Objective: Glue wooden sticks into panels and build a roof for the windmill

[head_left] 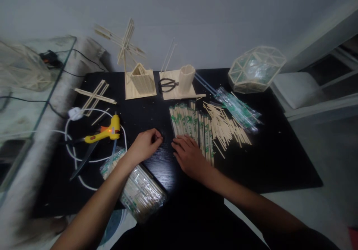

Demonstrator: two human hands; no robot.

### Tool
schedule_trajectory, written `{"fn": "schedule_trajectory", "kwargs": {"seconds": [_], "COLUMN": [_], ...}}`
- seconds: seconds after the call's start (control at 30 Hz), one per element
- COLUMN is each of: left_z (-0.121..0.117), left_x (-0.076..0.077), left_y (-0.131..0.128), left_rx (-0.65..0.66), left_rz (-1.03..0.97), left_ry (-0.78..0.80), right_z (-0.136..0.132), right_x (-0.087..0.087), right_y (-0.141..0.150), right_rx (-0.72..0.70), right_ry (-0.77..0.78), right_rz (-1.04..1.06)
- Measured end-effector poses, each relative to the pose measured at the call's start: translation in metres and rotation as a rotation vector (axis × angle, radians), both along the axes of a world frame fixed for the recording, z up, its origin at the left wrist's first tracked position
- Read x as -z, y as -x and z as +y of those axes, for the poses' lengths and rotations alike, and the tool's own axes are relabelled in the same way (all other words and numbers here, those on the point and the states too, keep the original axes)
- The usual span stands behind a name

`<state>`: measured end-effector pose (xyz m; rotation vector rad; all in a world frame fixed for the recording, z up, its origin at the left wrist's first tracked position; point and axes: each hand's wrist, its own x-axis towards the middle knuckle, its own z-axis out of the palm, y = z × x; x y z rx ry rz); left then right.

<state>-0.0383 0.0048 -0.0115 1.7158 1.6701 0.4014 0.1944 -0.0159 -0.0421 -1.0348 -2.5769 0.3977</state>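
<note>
My left hand (147, 144) hovers over or rests on the black table, fingers curled in toward the thumb. Whatever may be between its fingertips is too small or hidden to make out. My right hand (190, 157) lies palm down with fingers extended, at the near left edge of a row of paper-wrapped disposable chopsticks (186, 121). Right of that row is a loose pile of bare wooden sticks (223, 127). Under my left forearm lies a clear plastic pack of chopsticks (142, 194). A yellow hot glue gun (107, 130) lies left of my left hand.
Behind stand a stick-built windmill model (140, 80) and a round stick cup (186, 76) on a base, with black-handled scissors (167, 85). Glue sticks in a plastic bag (237, 108) and a faceted stick frame (257, 69) are at right. A white cable (67, 130) loops at left near crossed sticks (96, 96).
</note>
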Motion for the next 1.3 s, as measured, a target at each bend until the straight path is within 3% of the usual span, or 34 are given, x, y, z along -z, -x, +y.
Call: {"fn": "schedule_trajectory", "kwargs": {"seconds": [0.2, 0.37, 0.6, 0.83, 1.1, 1.3], "left_z": [-0.014, -0.022, -0.023, -0.026, -0.059, -0.081], "left_x": [-0.015, -0.019, -0.013, -0.006, 0.000, 0.017], "left_y": [0.003, -0.002, -0.002, 0.007, 0.012, 0.011], "left_rx": [-0.036, -0.067, -0.115, -0.178, -0.159, -0.127], "left_rz": [-0.066, -0.094, -0.115, -0.157, -0.053, 0.167], "left_ry": [-0.034, -0.057, -0.106, -0.312, -0.224, -0.358], "right_z": [-0.003, -0.006, -0.001, 0.006, 0.011, 0.012], "right_x": [-0.004, -0.007, -0.018, -0.020, -0.019, -0.026], "right_y": [0.006, 0.011, 0.023, 0.044, 0.052, 0.056], "right_rx": [-0.009, -0.004, 0.043, 0.100, 0.108, 0.088], "right_ry": [-0.004, -0.021, -0.002, -0.034, -0.044, -0.073], "right_rz": [-0.136, -0.204, -0.201, -0.270, -0.321, -0.387]}}
